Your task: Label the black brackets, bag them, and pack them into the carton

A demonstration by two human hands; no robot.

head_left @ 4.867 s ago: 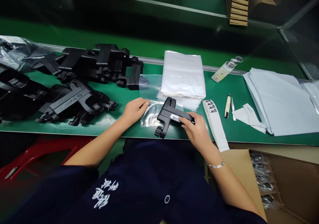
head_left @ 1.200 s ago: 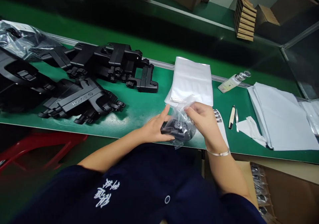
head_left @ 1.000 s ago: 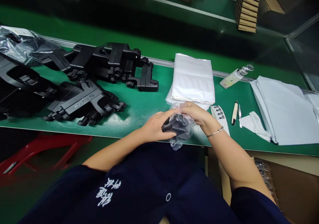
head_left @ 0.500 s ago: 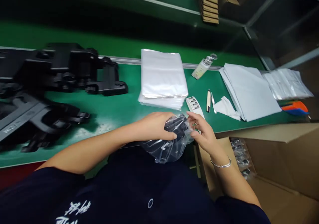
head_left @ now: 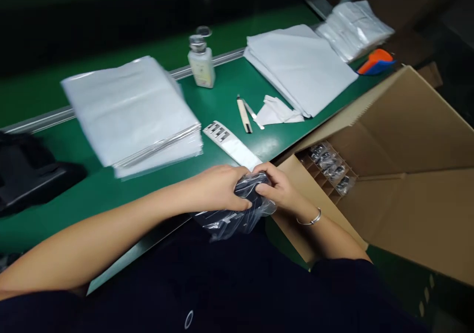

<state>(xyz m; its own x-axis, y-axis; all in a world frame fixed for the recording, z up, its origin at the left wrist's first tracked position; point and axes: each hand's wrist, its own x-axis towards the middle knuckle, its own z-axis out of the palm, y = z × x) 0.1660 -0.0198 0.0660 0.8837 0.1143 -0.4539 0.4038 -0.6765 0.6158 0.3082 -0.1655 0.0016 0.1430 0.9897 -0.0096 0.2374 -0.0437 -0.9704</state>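
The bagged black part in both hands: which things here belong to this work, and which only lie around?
In use: left hand and right hand, both gripping the bagged black part; stack of clear bags; label strip; cardboard box.

Lying about: bottle, pen, white sheets, orange tool.

Dark navy short-sleeved shirt, button; silver bangle (head_left: pixel 310 220) on right wrist.
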